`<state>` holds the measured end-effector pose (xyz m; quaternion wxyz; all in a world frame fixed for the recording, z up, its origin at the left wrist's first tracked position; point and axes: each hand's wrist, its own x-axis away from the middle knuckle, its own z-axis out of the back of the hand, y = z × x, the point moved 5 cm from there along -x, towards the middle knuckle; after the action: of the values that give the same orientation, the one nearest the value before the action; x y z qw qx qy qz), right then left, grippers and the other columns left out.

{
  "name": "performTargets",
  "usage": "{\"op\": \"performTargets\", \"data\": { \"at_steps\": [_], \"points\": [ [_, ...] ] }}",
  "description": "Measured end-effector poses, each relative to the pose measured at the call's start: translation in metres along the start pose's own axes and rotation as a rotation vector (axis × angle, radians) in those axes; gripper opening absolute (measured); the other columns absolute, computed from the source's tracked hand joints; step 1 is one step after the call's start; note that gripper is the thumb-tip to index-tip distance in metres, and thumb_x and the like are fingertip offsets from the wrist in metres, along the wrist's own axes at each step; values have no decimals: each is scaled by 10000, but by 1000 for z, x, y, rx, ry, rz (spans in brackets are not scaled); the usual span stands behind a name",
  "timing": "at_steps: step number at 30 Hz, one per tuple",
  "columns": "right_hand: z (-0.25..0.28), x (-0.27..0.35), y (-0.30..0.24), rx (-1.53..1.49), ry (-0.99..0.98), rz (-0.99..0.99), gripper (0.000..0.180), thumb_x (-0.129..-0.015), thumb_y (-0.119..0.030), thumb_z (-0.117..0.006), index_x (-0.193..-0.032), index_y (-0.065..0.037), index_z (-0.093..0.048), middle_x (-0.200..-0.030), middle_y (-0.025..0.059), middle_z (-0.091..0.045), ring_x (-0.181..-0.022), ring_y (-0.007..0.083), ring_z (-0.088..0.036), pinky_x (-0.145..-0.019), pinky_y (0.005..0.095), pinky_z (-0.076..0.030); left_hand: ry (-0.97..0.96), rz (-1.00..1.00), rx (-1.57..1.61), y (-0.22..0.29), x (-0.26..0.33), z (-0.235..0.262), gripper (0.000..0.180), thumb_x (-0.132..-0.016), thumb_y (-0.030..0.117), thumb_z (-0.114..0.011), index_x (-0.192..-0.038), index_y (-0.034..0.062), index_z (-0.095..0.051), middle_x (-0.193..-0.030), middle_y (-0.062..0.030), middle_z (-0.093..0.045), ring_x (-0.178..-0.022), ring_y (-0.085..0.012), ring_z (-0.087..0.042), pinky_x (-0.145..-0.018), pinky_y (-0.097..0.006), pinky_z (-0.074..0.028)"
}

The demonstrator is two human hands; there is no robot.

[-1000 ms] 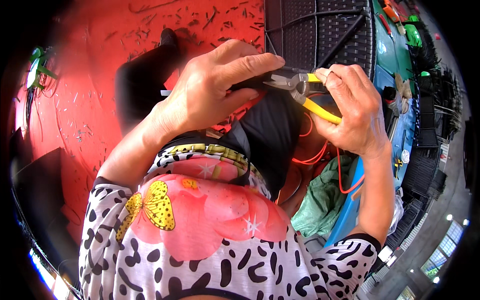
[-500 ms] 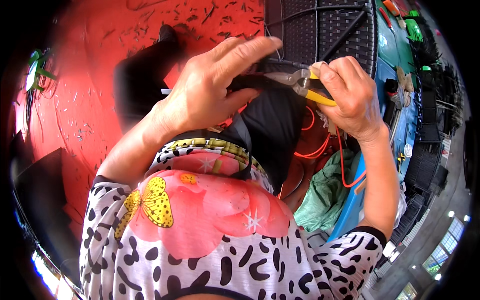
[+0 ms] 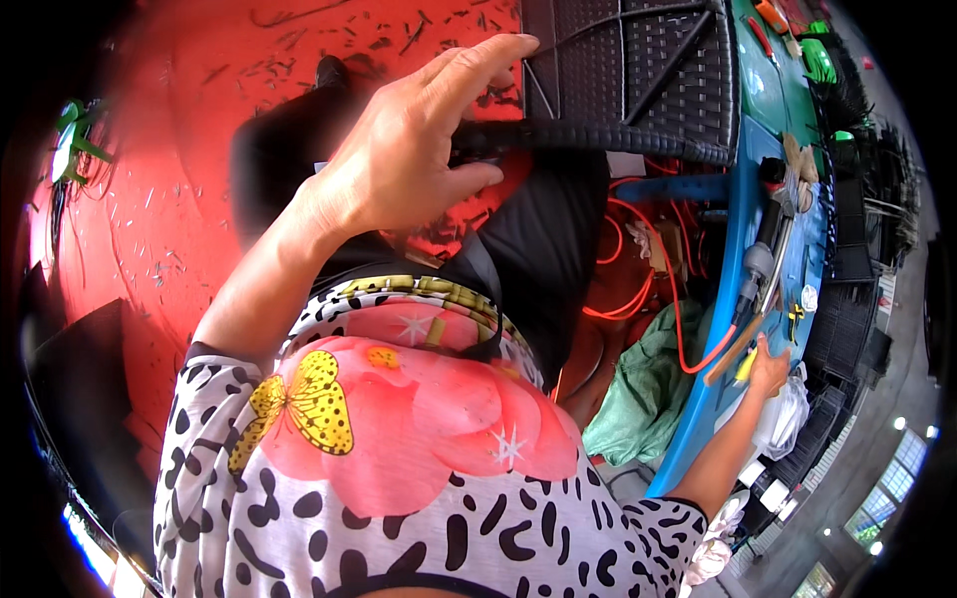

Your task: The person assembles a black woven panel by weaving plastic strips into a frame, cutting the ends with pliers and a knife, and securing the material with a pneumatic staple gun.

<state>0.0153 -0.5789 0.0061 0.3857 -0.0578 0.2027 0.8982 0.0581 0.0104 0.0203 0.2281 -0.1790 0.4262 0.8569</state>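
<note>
My left hand is raised at the woven black rattan piece, its thumb and forefinger spread wide. Between them lies the end of the piece's dark wrapped edge; the other fingers are mostly hidden behind the hand. Far to the right, my right hand is down at the blue bench, closed around yellow-handled cutting pliers. Only part of a yellow handle shows there; the jaws cannot be made out. The rattan piece rests across my dark-trousered legs.
On the bench lie a grey-black air tool with an orange hose, a small yellow-black tool and a clear plastic bag. A green sack sits beside the bench. Dark scraps litter the red floor.
My right hand has left the rattan edge with the pliers and swung down right to the bench. The left hand has shifted slightly up and left, fingers still spread.
</note>
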Motion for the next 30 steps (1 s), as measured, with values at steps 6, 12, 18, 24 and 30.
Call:
{"op": "performTargets", "data": {
  "at_steps": [6,12,18,24,30],
  "points": [
    [115,92,-167,-1206,-9,845,343,-815,-104,-688,-1134,-2,-614,-1083,111,-645,-1003,213,-613,-882,316,-470,-29,66,135,2,2,4,924,-597,-8,-762,-1405,31,-317,-1259,-200,-495,-914,-301,-604,-747,-352,-520],
    [229,237,-302,-1392,63,1557,310,-715,-146,-739,-983,-20,-649,-939,128,-627,-930,296,-597,-805,393,-481,174,47,299,-4,6,5,876,-655,44,-792,-1390,-33,-321,-1166,-221,-553,-895,-255,-615,-719,-321,-513],
    [216,262,-313,-1369,112,1597,204,-674,-122,-736,-851,-87,-643,-827,24,-590,-827,212,-580,-818,392,-384,44,38,193,0,11,-3,1001,-582,-45,-740,-1435,38,-223,-1231,-199,-488,-865,-276,-621,-745,-362,-533],
    [210,252,-299,-1533,-159,1492,195,-672,25,-687,-735,-81,-537,-854,15,-617,-791,184,-613,-927,368,-358,10,49,159,1,18,-8,843,-601,-25,-740,-1351,22,-358,-1205,-157,-532,-843,-251,-626,-744,-323,-519],
    [202,241,-295,-1631,-387,1420,155,-706,20,-676,-804,-55,-582,-819,28,-636,-804,174,-635,-960,389,-385,-48,39,59,6,18,-15,308,-620,19,-766,-882,9,-605,-858,-106,-584,-766,-286,-622,-635,-348,-513]
  ]
}}
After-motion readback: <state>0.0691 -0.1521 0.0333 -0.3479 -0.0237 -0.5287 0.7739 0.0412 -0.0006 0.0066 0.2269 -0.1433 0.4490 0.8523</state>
